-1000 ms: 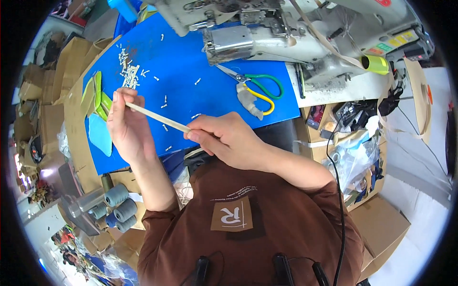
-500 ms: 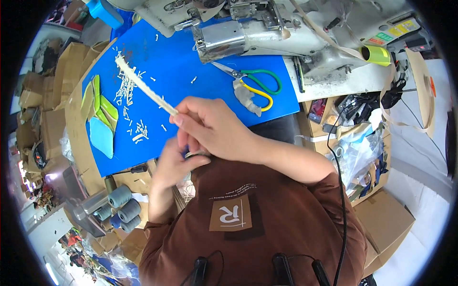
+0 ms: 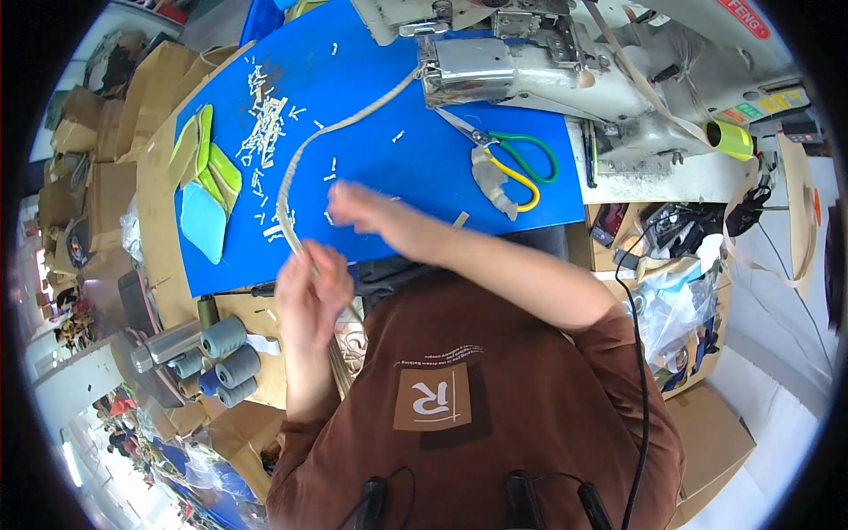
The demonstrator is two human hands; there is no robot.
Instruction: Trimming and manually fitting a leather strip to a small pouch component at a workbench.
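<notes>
A narrow cream fabric strip point(image 3: 287, 187) curves over the blue work surface point(image 3: 371, 168), its far end at the sewing machine point(image 3: 477, 72). My left hand point(image 3: 309, 291) is closed around the strip near the table's front edge, and more cream strands hang below that hand. Over the front of the surface is my right hand point(image 3: 380, 216), apart from the strip. Motion smears its fingers, so their pose is unclear. Scissors point(image 3: 521, 161) with one green and one yellow handle lie to the right of it, the yellow one partly wrapped in grey material.
Short cream scraps point(image 3: 267, 132) are scattered on the left of the surface. Beside them lie lime-green and light-blue fabric pieces point(image 3: 203, 221). Grey thread spools point(image 3: 237, 365) stand at lower left. A black cable point(image 3: 638, 389) runs down my right side.
The strip was stretched out from my right hand toward the far left; now it bends from my left hand to the machine. My right hand has let go of it. The view has shifted slightly.
</notes>
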